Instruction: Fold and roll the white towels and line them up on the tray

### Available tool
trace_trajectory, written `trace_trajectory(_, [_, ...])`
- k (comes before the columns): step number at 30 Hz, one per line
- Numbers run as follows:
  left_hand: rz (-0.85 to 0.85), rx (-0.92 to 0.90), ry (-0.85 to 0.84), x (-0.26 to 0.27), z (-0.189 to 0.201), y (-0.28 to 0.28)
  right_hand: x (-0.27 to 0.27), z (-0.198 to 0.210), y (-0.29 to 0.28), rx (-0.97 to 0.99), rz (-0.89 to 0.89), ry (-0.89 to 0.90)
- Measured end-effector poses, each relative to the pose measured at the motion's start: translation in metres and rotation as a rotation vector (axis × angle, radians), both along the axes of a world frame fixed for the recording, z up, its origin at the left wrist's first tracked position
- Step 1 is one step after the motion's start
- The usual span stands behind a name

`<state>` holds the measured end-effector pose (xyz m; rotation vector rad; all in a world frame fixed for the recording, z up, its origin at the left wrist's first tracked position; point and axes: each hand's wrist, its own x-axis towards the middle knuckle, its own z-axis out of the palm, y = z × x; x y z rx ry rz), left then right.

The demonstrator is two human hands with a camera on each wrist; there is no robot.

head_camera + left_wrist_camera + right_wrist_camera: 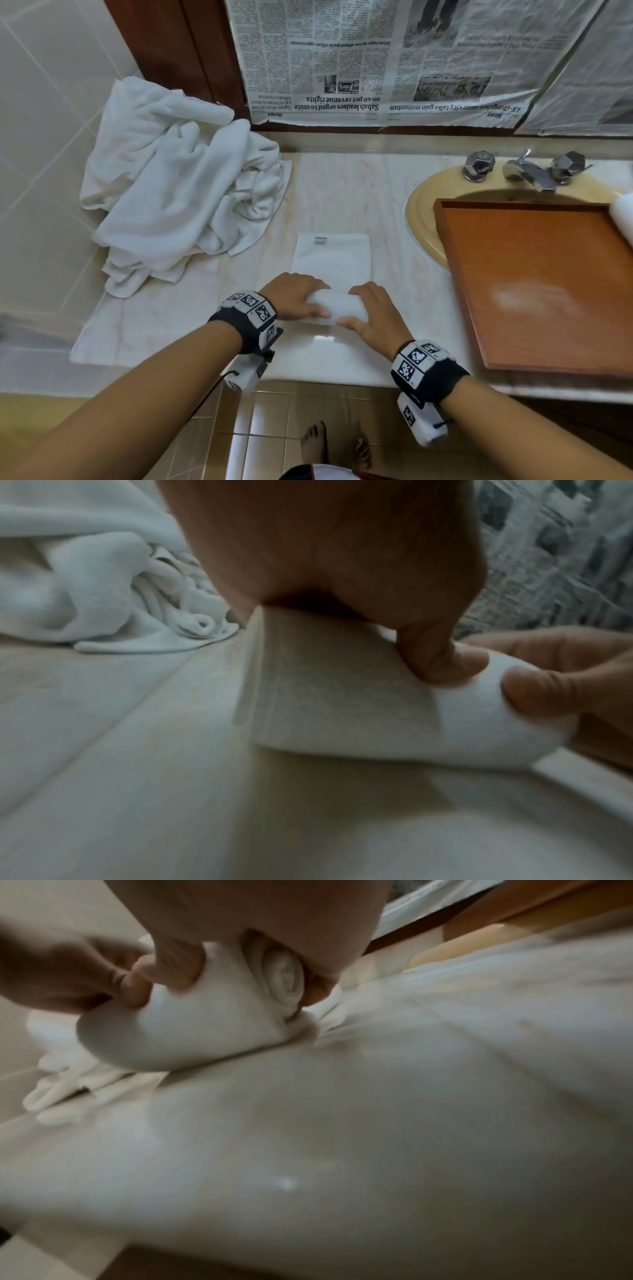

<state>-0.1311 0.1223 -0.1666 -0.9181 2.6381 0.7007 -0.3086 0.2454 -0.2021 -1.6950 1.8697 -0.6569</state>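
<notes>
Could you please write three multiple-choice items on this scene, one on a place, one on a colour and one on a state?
1. Where does the crumpled pile of white towels lie?
A. On the counter's left end
B. In the tray
C. On the floor

2. What colour is the rectangular wooden tray over the beige oval sink?
A. Black
B. Reddish brown
C. Green

3. What state is the small folded white towel in?
A. Fully rolled
B. Partly rolled from its near end
C. Fully flat

Answers: 1 A, it lies heaped by the tiled wall. 2 B, its base and rim are reddish brown. 3 B, the left hand and right hand grip a roll whose spiral end shows at the right wrist, while the far part lies flat.
</notes>
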Motion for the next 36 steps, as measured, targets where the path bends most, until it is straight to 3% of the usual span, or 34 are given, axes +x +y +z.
trace_trajectory(2, [0.056, 0.122, -0.009, -0.002, 0.003, -0.001, -0.004, 0.007, -0.005, 0.071, -0.044, -0.118])
trace_trajectory(4, [0.086, 0.125, 0.015, -0.005, 0.002, 0.0, -0.007, 0.011, -0.012, 0.132, -0.1, -0.218])
trace_trajectory(6, [0.118, -0.049, 0.074, -0.006, 0.001, 0.002, -0.01, 0.016, -0.022, 0.222, -0.162, -0.303])
trace_trajectory(8, [0.127, -0.287, 0.245, -0.006, -0.003, 0.01, -0.013, 0.018, -0.036, 0.313, -0.177, -0.317])
trace_trajectory(10, [0.083, -0.497, 0.409, -0.006, -0.011, 0.023, -0.014, 0.021, -0.047, 0.396, -0.155, -0.237])
trace_trajectory(12, [0.068, -0.556, 0.465, -0.002, -0.019, 0.034, -0.016, 0.02, -0.055, 0.406, -0.22, -0.154])
trace_trajectory(14, [0.043, -0.536, 0.412, 0.003, -0.027, 0.039, -0.015, 0.022, -0.056, 0.342, -0.358, -0.171])
trace_trajectory(16, [0.028, -0.531, 0.331, 0.008, -0.033, 0.039, -0.008, 0.026, -0.052, 0.185, -0.398, -0.03])
trace_trajectory(19, [0.074, -0.511, 0.293, 0.003, -0.034, 0.032, 0.01, 0.031, -0.042, -0.053, -0.223, 0.224])
trace_trajectory(22, [0.097, -0.489, 0.262, -0.004, -0.032, 0.029, 0.021, 0.02, -0.032, -0.082, -0.06, 0.444])
trace_trajectory(27, [0.068, -0.46, 0.236, -0.003, -0.03, 0.017, 0.014, 0.006, -0.031, -0.139, -0.021, 0.626])
trace_trajectory(31, [0.085, -0.312, 0.144, -0.004, -0.015, 0.013, 0.011, 0.016, -0.029, -0.048, 0.063, 0.526])
trace_trajectory(33, [0.107, -0.134, 0.082, -0.001, -0.009, 0.009, 0.007, 0.024, -0.026, 0.066, 0.095, 0.387])
trace_trajectory(36, [0.174, 0.117, 0.104, 0.002, 0.001, 0.0, 0.001, 0.037, -0.029, 0.187, 0.006, 0.1])
